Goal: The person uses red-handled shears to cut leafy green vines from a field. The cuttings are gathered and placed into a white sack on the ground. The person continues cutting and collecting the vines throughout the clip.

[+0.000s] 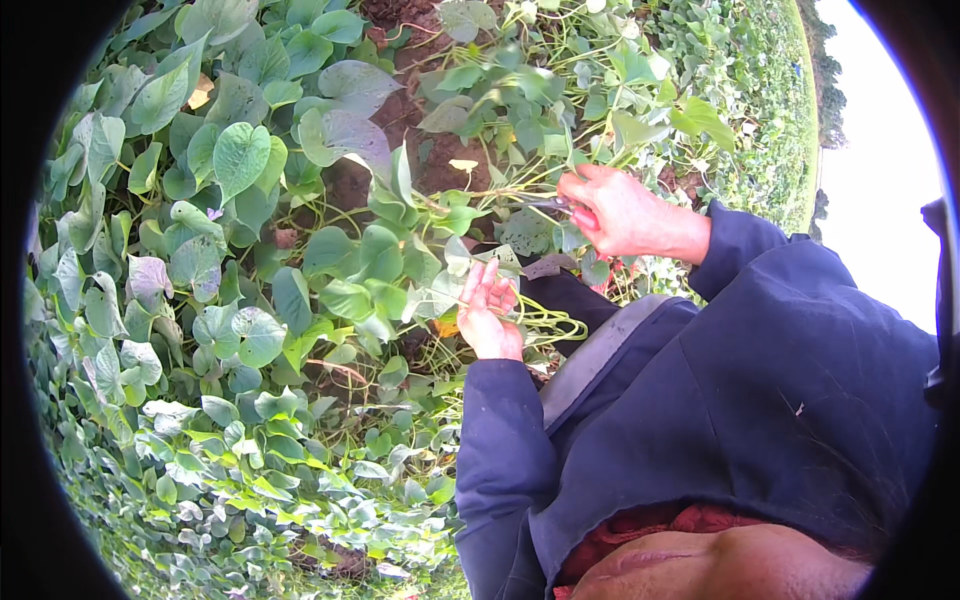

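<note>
My left hand [487,311] is palm up with curled fingers around several cut-looking green vine stems [551,322], which loop out to its right; leafy vine ends, heart-shaped like sweet potato leaves [379,255], spread on its left. Up and to the right, my right hand [619,210] grips pruning snips or scissors [555,202] with red handles. Their dark blades point left, at a yellowish-brown vine stem [487,193]. Whether the blades touch the stem cannot be told.
Dense leafy vines [240,161] cover the ground around both hands, with reddish-brown bare soil [442,161] between them. Something red [611,274], partly hidden, lies beneath the right hand. A grey band [600,360] crosses the dark clothing. Trees [829,90] stand beyond the field's edge.
</note>
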Available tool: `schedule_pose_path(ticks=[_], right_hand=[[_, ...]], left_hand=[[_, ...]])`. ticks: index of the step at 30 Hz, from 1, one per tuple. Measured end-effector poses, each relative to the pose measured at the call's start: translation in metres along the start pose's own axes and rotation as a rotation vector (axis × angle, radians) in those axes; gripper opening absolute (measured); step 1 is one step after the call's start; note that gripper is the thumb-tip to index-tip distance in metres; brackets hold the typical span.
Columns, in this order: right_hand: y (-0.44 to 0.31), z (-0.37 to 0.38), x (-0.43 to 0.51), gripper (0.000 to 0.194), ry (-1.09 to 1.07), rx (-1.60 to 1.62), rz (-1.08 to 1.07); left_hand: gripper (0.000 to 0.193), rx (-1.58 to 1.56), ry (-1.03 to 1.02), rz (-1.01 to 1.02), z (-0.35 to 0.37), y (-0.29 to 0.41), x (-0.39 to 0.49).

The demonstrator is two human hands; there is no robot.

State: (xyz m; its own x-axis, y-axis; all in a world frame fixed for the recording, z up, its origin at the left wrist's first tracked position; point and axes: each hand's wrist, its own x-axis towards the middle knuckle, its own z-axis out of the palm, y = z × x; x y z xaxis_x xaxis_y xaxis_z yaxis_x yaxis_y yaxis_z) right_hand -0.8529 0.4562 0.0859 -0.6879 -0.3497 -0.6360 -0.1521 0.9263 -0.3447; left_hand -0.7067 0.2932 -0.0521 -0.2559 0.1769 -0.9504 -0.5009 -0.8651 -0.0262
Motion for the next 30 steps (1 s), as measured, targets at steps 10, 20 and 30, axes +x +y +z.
schedule_pose_path(ticks=[10,20,30], right_hand=[[-0.035,0.024,-0.065,0.029,0.004,0.299,-0.004],[-0.036,0.001,-0.073,0.031,-0.073,0.518,0.115],[-0.054,0.019,-0.098,0.037,-0.415,0.861,0.198]], left_hand=[[0.033,0.102,0.198,0.052,-0.023,-0.029,0.074],[0.039,0.004,-0.055,0.295,-0.020,-0.032,0.023],[0.038,-0.199,-0.135,0.246,-0.024,-0.009,-0.033]])
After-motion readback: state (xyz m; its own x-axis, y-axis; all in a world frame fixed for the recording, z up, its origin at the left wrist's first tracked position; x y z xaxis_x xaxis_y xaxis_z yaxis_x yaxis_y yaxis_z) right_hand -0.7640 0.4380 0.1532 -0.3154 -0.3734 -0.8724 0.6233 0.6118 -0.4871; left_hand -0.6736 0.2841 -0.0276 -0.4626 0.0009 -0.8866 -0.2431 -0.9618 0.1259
